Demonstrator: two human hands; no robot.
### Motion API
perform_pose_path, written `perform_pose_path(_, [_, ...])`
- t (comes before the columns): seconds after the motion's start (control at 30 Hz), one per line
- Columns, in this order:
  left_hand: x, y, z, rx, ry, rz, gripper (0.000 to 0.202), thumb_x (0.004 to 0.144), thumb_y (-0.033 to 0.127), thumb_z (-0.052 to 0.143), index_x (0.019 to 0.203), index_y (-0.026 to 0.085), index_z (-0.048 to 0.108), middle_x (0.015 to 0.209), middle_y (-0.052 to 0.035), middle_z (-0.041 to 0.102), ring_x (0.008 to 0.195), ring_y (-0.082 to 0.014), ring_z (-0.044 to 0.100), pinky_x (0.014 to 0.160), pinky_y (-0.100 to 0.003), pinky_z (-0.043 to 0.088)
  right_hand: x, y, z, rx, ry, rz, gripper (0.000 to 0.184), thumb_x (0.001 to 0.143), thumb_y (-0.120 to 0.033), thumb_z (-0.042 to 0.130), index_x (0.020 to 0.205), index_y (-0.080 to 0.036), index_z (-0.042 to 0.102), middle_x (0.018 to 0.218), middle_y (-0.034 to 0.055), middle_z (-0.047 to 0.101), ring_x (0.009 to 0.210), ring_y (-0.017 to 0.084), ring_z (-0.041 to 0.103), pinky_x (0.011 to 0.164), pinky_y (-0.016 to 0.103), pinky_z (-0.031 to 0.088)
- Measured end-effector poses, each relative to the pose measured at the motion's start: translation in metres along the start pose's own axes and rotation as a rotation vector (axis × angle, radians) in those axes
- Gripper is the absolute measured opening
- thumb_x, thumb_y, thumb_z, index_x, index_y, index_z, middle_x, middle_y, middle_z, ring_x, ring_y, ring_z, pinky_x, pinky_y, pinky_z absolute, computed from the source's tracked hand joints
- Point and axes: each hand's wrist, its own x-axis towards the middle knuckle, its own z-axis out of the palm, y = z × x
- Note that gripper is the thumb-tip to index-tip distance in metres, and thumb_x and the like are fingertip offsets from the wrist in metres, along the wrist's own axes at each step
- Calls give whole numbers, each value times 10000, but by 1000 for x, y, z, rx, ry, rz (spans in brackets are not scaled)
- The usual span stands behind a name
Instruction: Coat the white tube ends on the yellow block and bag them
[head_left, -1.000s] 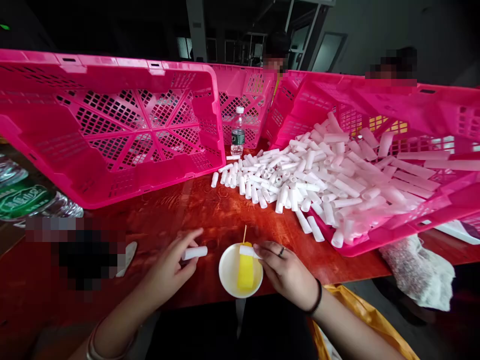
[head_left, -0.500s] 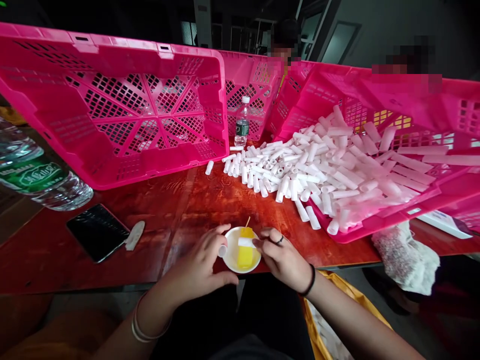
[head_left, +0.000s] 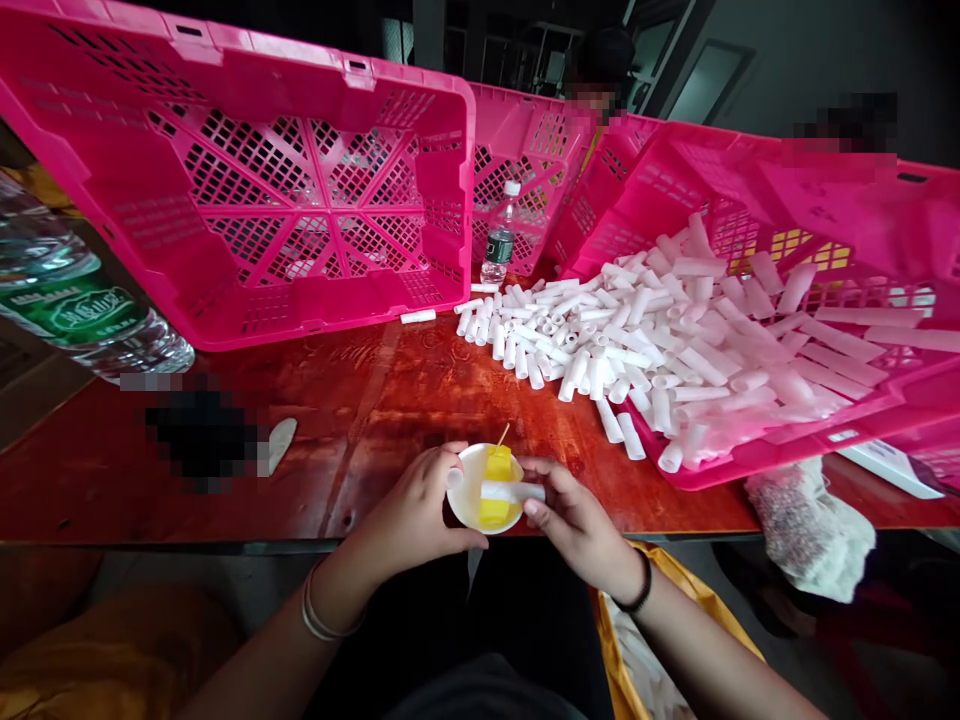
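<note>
A small white bowl (head_left: 466, 500) sits at the table's front edge with a yellow block (head_left: 495, 511) and a thin stick (head_left: 503, 434) in it. My right hand (head_left: 574, 520) grips a short white tube (head_left: 513, 491) between thumb and fingers, its left end lying across the yellow block. My left hand (head_left: 420, 500) is curled at the bowl's left side, holding another white tube (head_left: 454, 479) whose round end shows by the fingers. The left thumb reaches under the bowl's near rim; whether it touches is unclear.
White tubes (head_left: 592, 330) spill from a tipped pink crate (head_left: 757, 465) at right. Another pink crate (head_left: 330, 320) stands left on its side. A small bottle (head_left: 499, 240), a large water bottle (head_left: 97, 310), a blurred dark object (head_left: 202, 435) and a whitish cloth (head_left: 814, 525) surround the workspace.
The view has shifted slightly. In my right hand the tube now shows more of its length, with the fingers farther right. A loose tube by the left crate has turned sideways.
</note>
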Motion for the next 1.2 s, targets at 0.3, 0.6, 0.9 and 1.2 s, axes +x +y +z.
perform_pose_path(0.3, [0,0,1,-28,55,35,759,527,338,853,1151,218,438,1267,-123,535,1164,-300,519,964,-459,450,-5,-6,0,-37,-18,-80,288,903,-170,532,1182,-230,573,1019,92,574,988,206,570,836,362,531])
perform_pose_path(0.6, [0,-3,2,-54,30,14,676,535,361,842,1077,216,464,1271,-127,528,1181,-314,505,978,-475,427,-8,-2,6,-165,29,-189,233,891,-114,493,1056,-226,613,1007,87,513,986,210,556,785,344,539])
perform_pose_path(0.9, [0,-1,1,-34,29,34,645,552,357,835,1043,218,440,1276,-130,520,1184,-310,495,981,-472,424,-9,-4,6,-139,69,-110,140,889,-162,524,968,-220,624,985,92,537,951,213,562,791,373,527])
perform_pose_path(1.2, [0,-3,3,-27,17,27,684,529,360,853,1050,215,433,1262,-128,524,1182,-308,501,981,-473,433,-13,-3,2,56,58,83,173,902,-261,550,1045,-218,639,944,77,602,883,195,611,750,343,546])
